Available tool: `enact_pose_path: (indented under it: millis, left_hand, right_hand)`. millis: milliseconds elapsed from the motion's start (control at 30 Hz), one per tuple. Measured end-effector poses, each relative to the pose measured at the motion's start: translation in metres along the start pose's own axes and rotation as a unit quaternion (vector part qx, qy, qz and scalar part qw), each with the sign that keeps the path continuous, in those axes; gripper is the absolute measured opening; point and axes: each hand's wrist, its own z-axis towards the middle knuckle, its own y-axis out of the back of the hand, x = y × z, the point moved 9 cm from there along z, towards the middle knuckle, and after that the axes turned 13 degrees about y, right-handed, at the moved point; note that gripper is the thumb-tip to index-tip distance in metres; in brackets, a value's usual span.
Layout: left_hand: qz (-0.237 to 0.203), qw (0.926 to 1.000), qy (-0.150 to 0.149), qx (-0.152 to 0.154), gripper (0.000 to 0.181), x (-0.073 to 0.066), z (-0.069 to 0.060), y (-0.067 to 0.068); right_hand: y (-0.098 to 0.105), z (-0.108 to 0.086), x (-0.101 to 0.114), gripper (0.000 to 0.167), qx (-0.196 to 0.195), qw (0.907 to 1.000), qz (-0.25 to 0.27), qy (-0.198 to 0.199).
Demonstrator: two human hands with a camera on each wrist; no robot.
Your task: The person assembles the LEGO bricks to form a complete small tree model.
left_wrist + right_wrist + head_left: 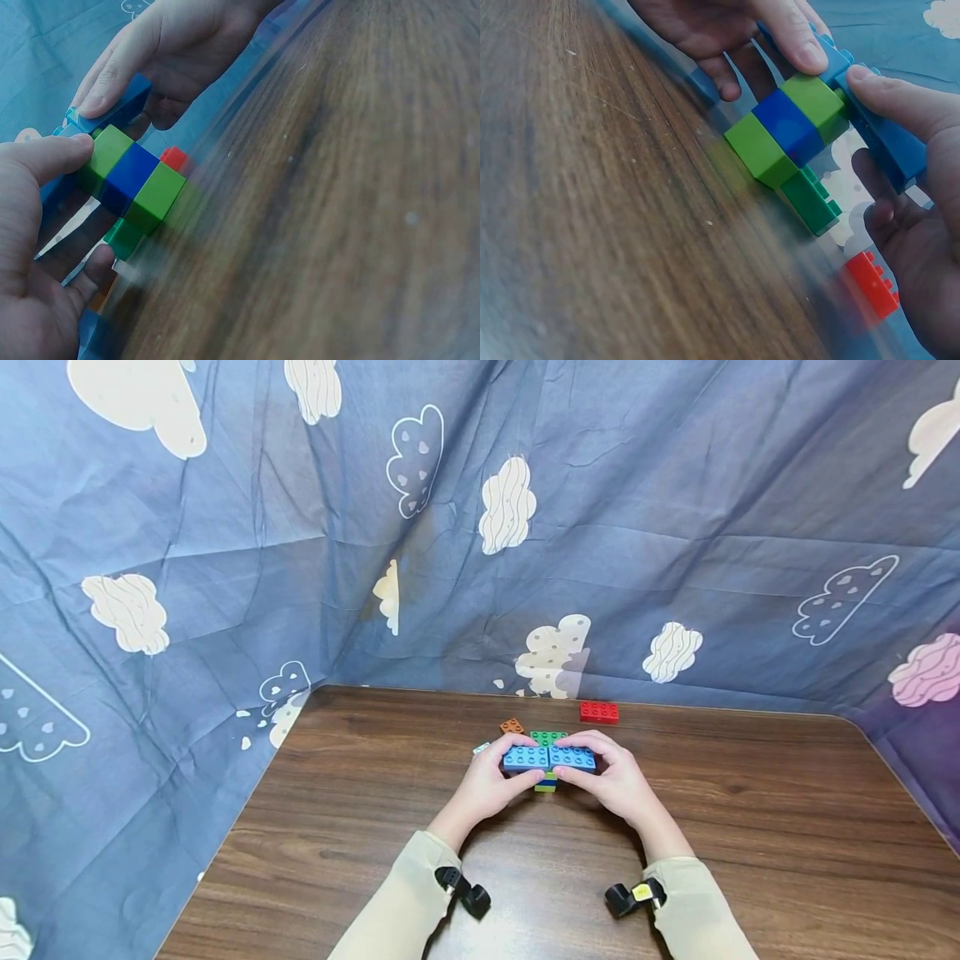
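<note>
Two blue toy bricks lie end to end above a small stack. My left hand (487, 782) grips the left blue brick (526, 758) between thumb and fingers. The right blue brick (572, 759) is pinched by my right hand (618, 781). Below them the stack has a lime brick (815, 105), a dark blue brick (787, 127) and another lime brick (761, 150) at the table. A lime stud shows under the right blue brick in the right wrist view; whether that brick is pressed fully down I cannot tell. The far fingers are partly hidden in the head view.
A green brick (549, 738) lies just behind the stack. Farther back are a red brick (599, 712) and an orange-brown brick (512, 727). A pale blue piece (482, 748) shows beside my left hand. The wooden table (750, 793) ends at a blue cloud-patterned cloth (615, 577).
</note>
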Motion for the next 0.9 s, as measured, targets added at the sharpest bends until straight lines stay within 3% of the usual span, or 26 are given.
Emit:
enact_pose_path:
  millis: [900]
  left_hand:
    - [-0.001,1.0,-0.001,0.004,0.039,-0.0039,-0.0007,0.0003]
  right_hand:
    - [0.0002,0.0033,0.0069,0.029,-0.005,0.9999,-0.01,0.011]
